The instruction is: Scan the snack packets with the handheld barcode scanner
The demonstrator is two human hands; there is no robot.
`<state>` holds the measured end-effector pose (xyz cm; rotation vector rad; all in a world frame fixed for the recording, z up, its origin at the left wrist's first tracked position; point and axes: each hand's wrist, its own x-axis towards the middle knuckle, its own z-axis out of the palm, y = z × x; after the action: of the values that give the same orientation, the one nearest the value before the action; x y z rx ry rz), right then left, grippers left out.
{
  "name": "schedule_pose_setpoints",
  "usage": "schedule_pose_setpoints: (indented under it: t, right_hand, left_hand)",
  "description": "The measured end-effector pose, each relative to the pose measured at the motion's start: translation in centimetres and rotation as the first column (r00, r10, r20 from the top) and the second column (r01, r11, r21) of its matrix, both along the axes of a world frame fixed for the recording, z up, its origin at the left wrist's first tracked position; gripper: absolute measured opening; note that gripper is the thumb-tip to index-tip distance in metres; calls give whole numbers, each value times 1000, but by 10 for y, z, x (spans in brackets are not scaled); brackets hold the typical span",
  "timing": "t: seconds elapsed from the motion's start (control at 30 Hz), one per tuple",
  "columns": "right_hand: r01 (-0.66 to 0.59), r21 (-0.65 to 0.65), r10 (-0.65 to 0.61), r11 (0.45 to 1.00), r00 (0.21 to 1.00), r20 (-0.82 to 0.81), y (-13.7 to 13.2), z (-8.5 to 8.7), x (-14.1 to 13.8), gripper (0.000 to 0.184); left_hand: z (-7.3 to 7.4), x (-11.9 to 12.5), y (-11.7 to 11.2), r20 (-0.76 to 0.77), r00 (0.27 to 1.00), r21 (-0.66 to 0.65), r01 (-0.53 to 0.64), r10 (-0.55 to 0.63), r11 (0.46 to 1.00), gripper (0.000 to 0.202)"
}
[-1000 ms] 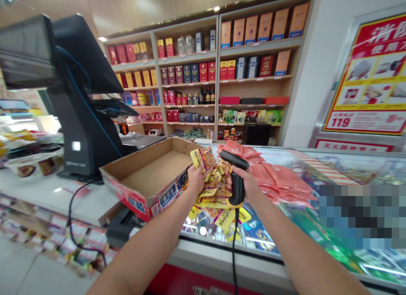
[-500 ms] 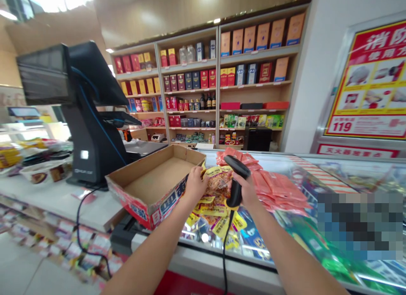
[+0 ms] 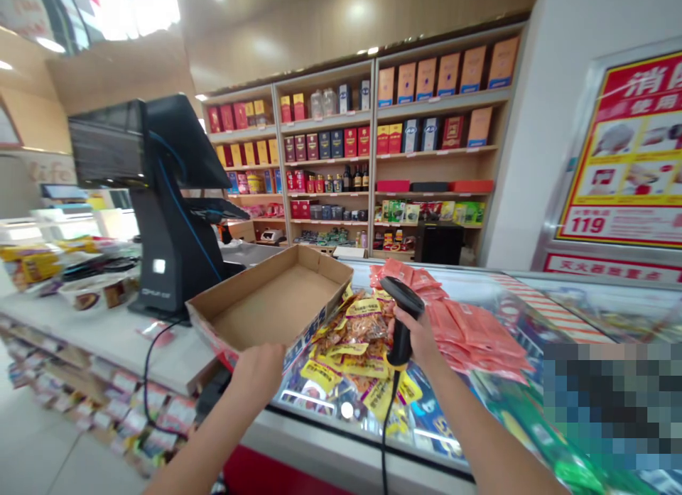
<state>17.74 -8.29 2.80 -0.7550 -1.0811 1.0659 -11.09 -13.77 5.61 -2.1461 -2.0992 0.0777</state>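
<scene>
My right hand (image 3: 422, 339) is closed round the handle of a black barcode scanner (image 3: 403, 305), whose head points at a pile of yellow snack packets (image 3: 354, 342) on the glass freezer lid (image 3: 538, 296). The scanner's cable hangs down toward me. My left hand (image 3: 260, 371) is pulled back from the packets. It sits at the front edge of an open, empty cardboard box (image 3: 277, 303), fingers curled on the box's printed front wall. Just right of the scanner lies a heap of red packets (image 3: 469, 328).
A black checkout terminal (image 3: 170, 218) stands on the white counter (image 3: 106, 332) left of the box, its cable trailing over the edge. Shelves (image 3: 373, 161) of boxed goods and bottles line the back wall. A red and yellow poster (image 3: 634, 161) hangs at the right.
My left hand has let go of the yellow packet it held at the scanner and drawn back to the box's front edge. The packet now lies on the pile. The view has tilted up.
</scene>
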Motion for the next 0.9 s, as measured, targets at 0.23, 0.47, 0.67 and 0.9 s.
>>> schedule_pose_setpoints:
  t: [0.23, 0.47, 0.67, 0.9]
  right_hand:
    - [2, -53, -2, 999, 1000, 5, -20, 27, 5, 31]
    - [289, -204, -319, 935, 939, -130, -76, 18, 66, 28]
    - [256, -433, -427, 864, 828, -363, -118, -5, 106, 16]
    - [96, -337, -234, 937, 888, -395, -125, -33, 69, 27]
  left_hand:
    - [4, 4, 16, 43, 999, 40, 2, -4, 999, 36]
    - [5, -4, 24, 123, 982, 283, 102, -142, 954, 39]
    - [-23, 37, 23, 247, 780, 240, 526, -576, 816, 112]
    - [-43, 77, 64, 159, 748, 47, 647, -645, 761, 123]
